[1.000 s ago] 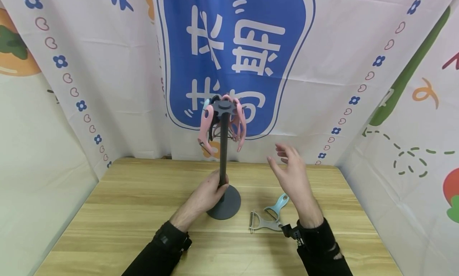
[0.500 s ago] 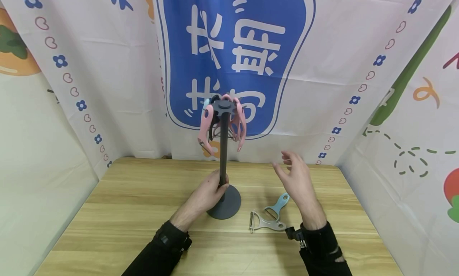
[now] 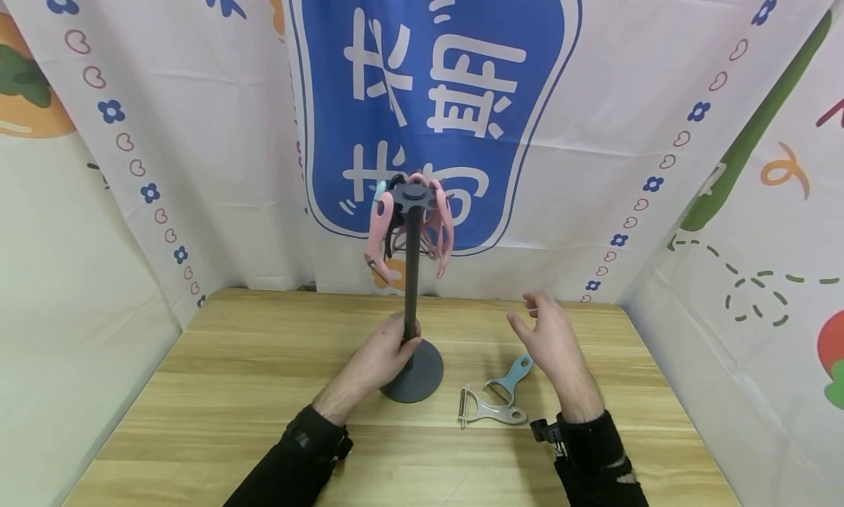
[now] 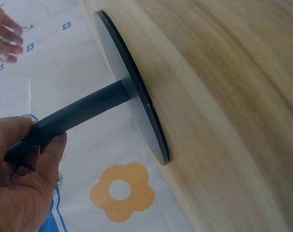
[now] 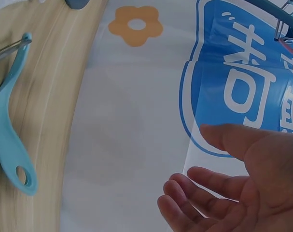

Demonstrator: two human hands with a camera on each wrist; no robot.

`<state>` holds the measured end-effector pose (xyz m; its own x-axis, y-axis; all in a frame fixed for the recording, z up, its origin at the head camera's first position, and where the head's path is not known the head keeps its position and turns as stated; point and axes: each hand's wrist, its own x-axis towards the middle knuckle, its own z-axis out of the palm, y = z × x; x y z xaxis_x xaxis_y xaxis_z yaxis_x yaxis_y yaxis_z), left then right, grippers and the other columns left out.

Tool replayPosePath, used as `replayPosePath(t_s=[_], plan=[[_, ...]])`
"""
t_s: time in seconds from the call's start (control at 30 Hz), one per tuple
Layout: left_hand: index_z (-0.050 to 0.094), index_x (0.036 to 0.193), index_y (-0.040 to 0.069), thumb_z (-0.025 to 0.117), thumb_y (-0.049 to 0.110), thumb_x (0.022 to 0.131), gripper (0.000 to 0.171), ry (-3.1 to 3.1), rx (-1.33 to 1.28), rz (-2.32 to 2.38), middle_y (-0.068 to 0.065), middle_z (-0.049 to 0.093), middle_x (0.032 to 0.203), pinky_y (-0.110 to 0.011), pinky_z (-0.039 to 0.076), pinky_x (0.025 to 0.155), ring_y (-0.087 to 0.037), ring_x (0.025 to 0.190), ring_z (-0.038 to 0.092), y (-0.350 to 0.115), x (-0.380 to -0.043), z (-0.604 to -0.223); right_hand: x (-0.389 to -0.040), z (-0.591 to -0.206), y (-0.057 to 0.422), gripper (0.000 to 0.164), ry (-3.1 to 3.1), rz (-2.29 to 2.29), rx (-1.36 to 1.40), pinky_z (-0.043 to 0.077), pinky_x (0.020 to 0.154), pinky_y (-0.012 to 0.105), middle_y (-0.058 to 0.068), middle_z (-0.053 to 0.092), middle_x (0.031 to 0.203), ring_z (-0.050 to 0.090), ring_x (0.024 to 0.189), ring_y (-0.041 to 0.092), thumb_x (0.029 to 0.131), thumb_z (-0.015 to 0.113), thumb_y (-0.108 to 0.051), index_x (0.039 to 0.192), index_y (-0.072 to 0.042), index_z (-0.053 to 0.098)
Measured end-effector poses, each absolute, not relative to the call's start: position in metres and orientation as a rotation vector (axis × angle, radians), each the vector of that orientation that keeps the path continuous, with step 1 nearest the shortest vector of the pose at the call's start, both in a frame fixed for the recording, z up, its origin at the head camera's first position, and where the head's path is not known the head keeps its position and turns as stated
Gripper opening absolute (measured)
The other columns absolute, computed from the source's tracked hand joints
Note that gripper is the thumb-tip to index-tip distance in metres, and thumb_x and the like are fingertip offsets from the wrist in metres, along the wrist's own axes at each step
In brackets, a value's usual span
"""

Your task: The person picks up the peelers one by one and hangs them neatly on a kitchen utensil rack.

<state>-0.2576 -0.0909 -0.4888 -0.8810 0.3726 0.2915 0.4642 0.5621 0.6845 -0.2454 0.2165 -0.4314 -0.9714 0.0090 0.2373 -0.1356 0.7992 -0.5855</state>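
Note:
My left hand (image 3: 379, 357) grips the dark pole (image 3: 412, 280) of an upright stand, just above its round base (image 3: 425, 379). In the left wrist view, the fingers and thumb wrap round the pole (image 4: 83, 113). Several peelers hang from the stand's notched top, among them a pink peeler (image 3: 377, 236) on the left and another pink peeler (image 3: 445, 232) on the right; black and light blue ones are partly hidden. My right hand (image 3: 554, 346) hovers over the table with loosely bent fingers and holds nothing. Nearest to it lies a light blue peeler (image 3: 517, 375).
A grey peeler (image 3: 501, 413) lies on the wooden table (image 3: 231, 404), against the head end of the light blue one. A printed cloth (image 3: 250, 163) hangs behind the table's back edge, with more cloth at both sides.
My right hand has drawn down and a little to the right, uncovering the end of the grey peeler's handle. The left hand and the stand stay in place.

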Motion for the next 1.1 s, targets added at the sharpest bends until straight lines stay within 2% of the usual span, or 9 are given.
replayPosePath(t_s=[0.37, 0.77, 0.9, 1.0, 1.1], plan=[[0.057, 0.103, 0.016, 0.067, 0.011, 0.100, 0.012, -2.676, -0.723, -1.220, 0.000, 0.057, 0.095, -0.035, 0.053, 0.072, -0.014, 0.085, 0.059, -0.091, -0.257, -0.488, -0.247, -0.443, 0.226, 0.066, -2.968, 0.840, 0.059, 0.054, 0.093, 0.055, 0.033, 0.058, 0.132, 0.060, 0.117, 0.045, 0.099, 0.070, -0.028, 0.145, 0.013, 0.045], [0.058, 0.104, 0.015, 0.067, 0.011, 0.101, 0.010, -2.683, -0.715, -1.233, 0.000, 0.057, 0.096, -0.035, 0.053, 0.073, -0.014, 0.087, 0.060, -0.091, -0.256, -0.488, -0.247, -0.454, 0.233, 0.065, -3.153, 0.764, 0.022, 0.055, 0.092, 0.056, 0.035, 0.062, 0.124, 0.063, 0.112, 0.046, 0.096, 0.073, -0.030, 0.134, 0.017, 0.051], [0.058, 0.105, 0.015, 0.066, 0.013, 0.102, 0.009, -2.689, -0.715, -1.232, 0.000, 0.057, 0.097, -0.034, 0.053, 0.073, -0.014, 0.087, 0.059, -0.092, -0.256, -0.488, -0.247, -0.457, 0.234, 0.064, -3.205, 0.740, -0.016, 0.053, 0.094, 0.058, 0.038, 0.060, 0.127, 0.062, 0.113, 0.049, 0.095, 0.075, -0.030, 0.132, 0.018, 0.054], [0.058, 0.105, 0.015, 0.066, 0.013, 0.102, 0.009, -2.689, -0.717, -1.231, 0.000, 0.057, 0.097, -0.034, 0.053, 0.074, -0.014, 0.087, 0.059, -0.092, -0.256, -0.488, -0.246, -0.459, 0.235, 0.060, -3.244, 0.728, -0.074, 0.055, 0.090, 0.057, 0.037, 0.062, 0.124, 0.064, 0.107, 0.046, 0.093, 0.077, -0.030, 0.126, 0.017, 0.059], [0.058, 0.105, 0.014, 0.066, 0.012, 0.102, 0.009, -2.686, -0.718, -1.233, 0.000, 0.057, 0.097, -0.035, 0.053, 0.074, -0.014, 0.087, 0.059, -0.092, -0.257, -0.488, -0.245, -0.462, 0.237, 0.048, -3.283, 0.736, -0.138, 0.056, 0.078, 0.048, 0.028, 0.067, 0.108, 0.064, 0.091, 0.035, 0.092, 0.078, -0.029, 0.113, 0.012, 0.066]])
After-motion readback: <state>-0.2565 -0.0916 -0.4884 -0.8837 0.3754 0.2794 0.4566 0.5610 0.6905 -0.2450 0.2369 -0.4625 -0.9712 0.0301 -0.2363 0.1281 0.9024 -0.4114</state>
